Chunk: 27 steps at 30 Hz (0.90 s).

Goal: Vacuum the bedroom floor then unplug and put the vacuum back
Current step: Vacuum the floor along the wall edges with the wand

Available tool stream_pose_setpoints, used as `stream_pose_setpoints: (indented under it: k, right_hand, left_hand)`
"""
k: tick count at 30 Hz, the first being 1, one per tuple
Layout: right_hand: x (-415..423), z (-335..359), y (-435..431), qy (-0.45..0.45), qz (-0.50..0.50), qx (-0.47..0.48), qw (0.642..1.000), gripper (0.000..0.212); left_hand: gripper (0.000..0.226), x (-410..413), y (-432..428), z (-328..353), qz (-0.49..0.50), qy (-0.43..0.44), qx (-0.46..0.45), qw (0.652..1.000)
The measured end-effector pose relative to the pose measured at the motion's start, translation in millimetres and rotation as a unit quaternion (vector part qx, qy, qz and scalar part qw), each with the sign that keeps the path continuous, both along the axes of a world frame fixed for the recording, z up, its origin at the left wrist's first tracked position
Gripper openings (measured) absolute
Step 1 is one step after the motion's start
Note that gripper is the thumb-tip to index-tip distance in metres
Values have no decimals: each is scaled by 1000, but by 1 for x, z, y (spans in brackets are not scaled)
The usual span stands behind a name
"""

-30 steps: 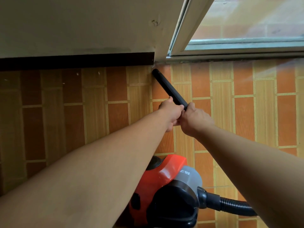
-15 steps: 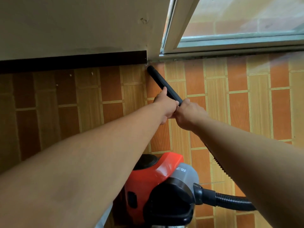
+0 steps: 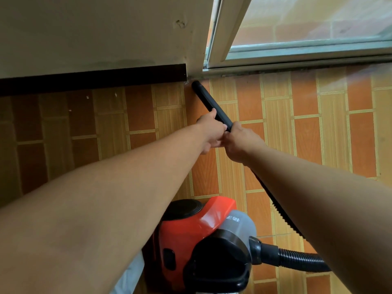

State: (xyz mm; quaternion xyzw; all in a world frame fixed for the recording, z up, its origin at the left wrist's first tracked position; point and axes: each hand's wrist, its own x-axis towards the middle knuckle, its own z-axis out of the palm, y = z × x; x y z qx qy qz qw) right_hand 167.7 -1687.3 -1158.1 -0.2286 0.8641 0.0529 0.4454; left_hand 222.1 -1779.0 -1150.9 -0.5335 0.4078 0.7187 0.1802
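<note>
— Your hands: what have they got?
— Your left hand (image 3: 212,129) and right hand (image 3: 240,143) both grip one black tube (image 3: 209,100), side by side and touching.
— Pointing where?
— Its length slants away from you, up-left, tip at the floor (image 3: 307,134) corner under the window frame (image 3: 222,35). One red vacuum (image 3: 186,236) sits below your arms.

Black tube (image 3: 209,101), red-grey vacuum (image 3: 197,232), orange-striped floor (image 3: 307,128)

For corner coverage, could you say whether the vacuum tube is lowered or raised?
Lowered: the tube slants down, tip at the floor corner by the baseboard.
</note>
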Motion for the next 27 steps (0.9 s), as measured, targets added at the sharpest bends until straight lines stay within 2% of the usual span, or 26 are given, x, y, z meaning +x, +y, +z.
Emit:
stream_pose_setpoints:
  k: [8,18,27]
  right_hand:
    - [16,7,8,-2,19,-4,1000,19]
    - [54,11,-21,-3,76,-8,997,19]
    - [103,-2,-73,-31,99,-30,994,28]
  left_hand:
    - [78,19,9,8,-34,-6,7,999]
    - [61,69,-18,9,10,3,-18,1000]
    - [59,130,-61,-8,53,-12,-42,998]
